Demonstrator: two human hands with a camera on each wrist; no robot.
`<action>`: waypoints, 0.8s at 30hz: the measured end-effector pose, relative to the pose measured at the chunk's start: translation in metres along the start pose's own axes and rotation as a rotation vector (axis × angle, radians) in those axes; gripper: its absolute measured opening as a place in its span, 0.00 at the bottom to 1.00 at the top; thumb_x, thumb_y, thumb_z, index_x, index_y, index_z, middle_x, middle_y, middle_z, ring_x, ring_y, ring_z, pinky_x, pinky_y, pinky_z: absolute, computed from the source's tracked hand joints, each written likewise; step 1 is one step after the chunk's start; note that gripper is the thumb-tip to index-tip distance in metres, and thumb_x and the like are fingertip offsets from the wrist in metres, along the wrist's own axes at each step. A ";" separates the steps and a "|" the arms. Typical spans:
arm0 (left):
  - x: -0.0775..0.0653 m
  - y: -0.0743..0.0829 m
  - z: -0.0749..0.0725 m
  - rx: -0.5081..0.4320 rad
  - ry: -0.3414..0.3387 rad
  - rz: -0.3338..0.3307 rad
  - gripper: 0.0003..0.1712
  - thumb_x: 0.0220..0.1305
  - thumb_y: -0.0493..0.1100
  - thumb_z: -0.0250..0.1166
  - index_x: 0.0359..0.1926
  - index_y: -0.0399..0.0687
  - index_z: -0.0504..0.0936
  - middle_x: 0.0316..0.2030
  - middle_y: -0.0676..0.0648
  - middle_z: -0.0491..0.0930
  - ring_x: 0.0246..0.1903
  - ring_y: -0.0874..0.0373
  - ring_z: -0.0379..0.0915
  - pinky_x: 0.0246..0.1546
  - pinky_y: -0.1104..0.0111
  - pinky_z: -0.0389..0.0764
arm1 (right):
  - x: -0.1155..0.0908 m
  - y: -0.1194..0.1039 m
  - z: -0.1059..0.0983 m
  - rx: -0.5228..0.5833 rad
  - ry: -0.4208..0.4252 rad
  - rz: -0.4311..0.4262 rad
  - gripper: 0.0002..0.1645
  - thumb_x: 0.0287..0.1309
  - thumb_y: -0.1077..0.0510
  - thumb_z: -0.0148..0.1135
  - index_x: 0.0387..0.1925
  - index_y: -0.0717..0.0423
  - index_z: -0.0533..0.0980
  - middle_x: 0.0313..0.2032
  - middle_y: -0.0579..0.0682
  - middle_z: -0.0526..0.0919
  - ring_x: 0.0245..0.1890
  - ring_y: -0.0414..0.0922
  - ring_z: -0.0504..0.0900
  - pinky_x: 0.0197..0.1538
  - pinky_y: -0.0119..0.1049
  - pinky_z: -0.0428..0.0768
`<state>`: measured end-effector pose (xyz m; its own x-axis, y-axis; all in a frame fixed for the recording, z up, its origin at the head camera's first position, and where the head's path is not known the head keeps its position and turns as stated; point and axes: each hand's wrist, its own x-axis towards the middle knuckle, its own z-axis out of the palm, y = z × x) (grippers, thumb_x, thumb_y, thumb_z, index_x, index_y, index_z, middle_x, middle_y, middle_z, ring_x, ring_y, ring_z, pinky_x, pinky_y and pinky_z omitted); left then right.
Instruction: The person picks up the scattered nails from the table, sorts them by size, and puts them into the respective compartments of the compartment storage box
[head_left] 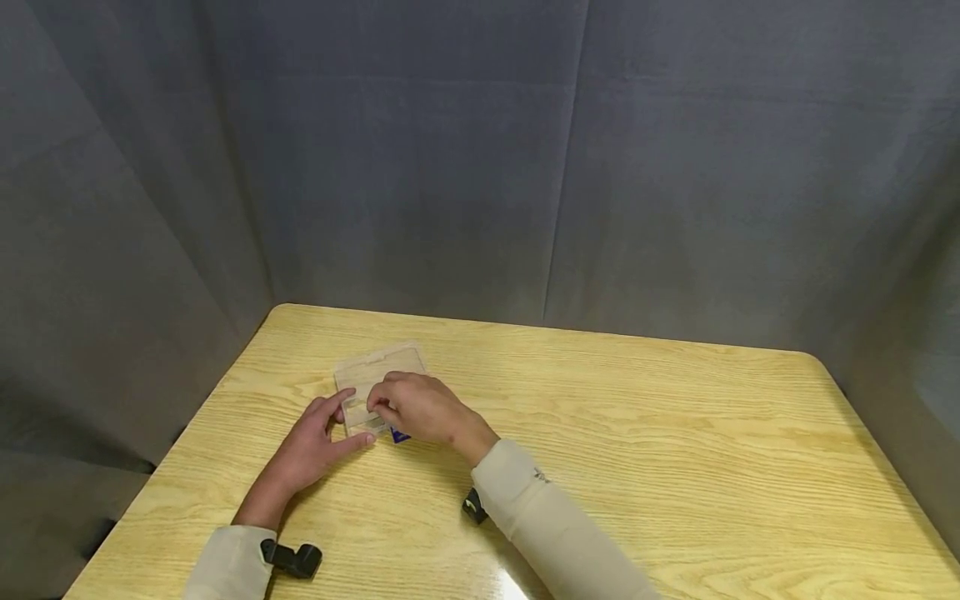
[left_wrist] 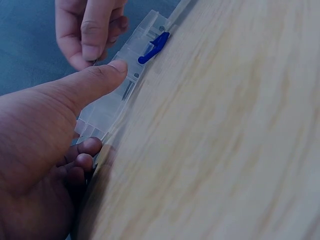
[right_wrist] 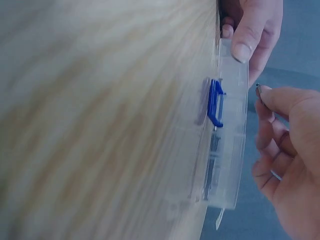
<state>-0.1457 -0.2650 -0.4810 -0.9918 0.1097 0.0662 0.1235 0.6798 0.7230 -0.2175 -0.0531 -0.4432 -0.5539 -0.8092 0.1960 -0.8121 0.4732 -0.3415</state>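
Note:
A clear plastic box (head_left: 405, 362) lies on the far left part of the table, with a blue latch (right_wrist: 215, 102) on its front side. Dark slender pieces (right_wrist: 212, 165) show through its wall, too blurred to name. My left hand (head_left: 311, 446) holds the box at its left end, thumb along the front and fingers round the side. Over the box, my right hand (head_left: 423, 408) pinches a small dark metal piece (right_wrist: 258, 90) between thumb and forefinger. A pale glint shows among the lower fingers of that hand; what it is I cannot tell.
The wood-grain table (head_left: 675, 442) stretches far to the right of the box. Grey curtains (head_left: 420, 183) hang behind and at both sides. A black wrist mount (head_left: 292, 558) sticks out from the left sleeve, and another (head_left: 474, 506) from the right sleeve.

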 end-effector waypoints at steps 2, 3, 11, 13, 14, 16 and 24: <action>0.000 -0.001 0.001 -0.006 0.000 0.010 0.43 0.67 0.51 0.73 0.73 0.35 0.66 0.40 0.45 0.64 0.38 0.52 0.59 0.39 0.57 0.64 | 0.002 -0.002 0.001 0.009 -0.006 0.010 0.10 0.76 0.54 0.60 0.49 0.45 0.85 0.41 0.38 0.81 0.33 0.31 0.74 0.38 0.25 0.73; 0.000 -0.001 0.001 -0.009 -0.001 0.013 0.43 0.67 0.51 0.73 0.73 0.35 0.66 0.40 0.45 0.64 0.38 0.52 0.59 0.38 0.58 0.63 | 0.003 -0.003 0.002 0.010 -0.009 0.015 0.10 0.76 0.53 0.60 0.49 0.45 0.85 0.41 0.38 0.81 0.33 0.31 0.74 0.38 0.25 0.73; 0.002 -0.003 0.003 -0.005 0.001 -0.009 0.45 0.65 0.51 0.75 0.75 0.37 0.65 0.44 0.44 0.67 0.41 0.50 0.62 0.41 0.56 0.65 | 0.006 -0.005 0.002 0.042 -0.007 0.022 0.11 0.77 0.52 0.59 0.49 0.46 0.86 0.41 0.37 0.81 0.33 0.31 0.74 0.38 0.26 0.73; 0.003 -0.003 0.003 -0.004 -0.002 -0.006 0.46 0.65 0.51 0.75 0.75 0.37 0.65 0.43 0.44 0.66 0.41 0.50 0.61 0.40 0.56 0.65 | 0.006 -0.004 0.002 0.047 -0.009 0.032 0.11 0.77 0.52 0.59 0.49 0.46 0.86 0.41 0.37 0.81 0.33 0.31 0.74 0.37 0.26 0.73; 0.003 -0.004 0.003 -0.004 -0.004 -0.003 0.46 0.65 0.52 0.74 0.75 0.37 0.65 0.42 0.44 0.66 0.40 0.51 0.60 0.40 0.57 0.65 | 0.006 -0.004 0.002 0.046 -0.009 0.038 0.11 0.77 0.52 0.59 0.49 0.46 0.86 0.41 0.37 0.81 0.33 0.31 0.74 0.37 0.26 0.73; 0.004 -0.004 0.003 -0.003 -0.005 0.002 0.45 0.65 0.51 0.74 0.75 0.37 0.65 0.41 0.45 0.65 0.39 0.51 0.60 0.38 0.57 0.64 | 0.005 -0.003 0.002 0.043 -0.005 0.049 0.11 0.77 0.52 0.59 0.49 0.46 0.86 0.40 0.37 0.81 0.33 0.31 0.74 0.37 0.26 0.73; 0.002 0.001 0.001 -0.011 -0.009 -0.020 0.45 0.66 0.53 0.74 0.75 0.36 0.65 0.42 0.44 0.65 0.42 0.51 0.61 0.40 0.56 0.64 | -0.002 0.001 -0.002 0.029 0.018 0.102 0.10 0.75 0.52 0.61 0.49 0.46 0.86 0.40 0.37 0.81 0.33 0.33 0.74 0.35 0.27 0.73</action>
<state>-0.1472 -0.2636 -0.4803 -0.9937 0.1028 0.0454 0.1032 0.6736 0.7318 -0.2169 -0.0503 -0.4422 -0.6366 -0.7510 0.1752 -0.7459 0.5419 -0.3872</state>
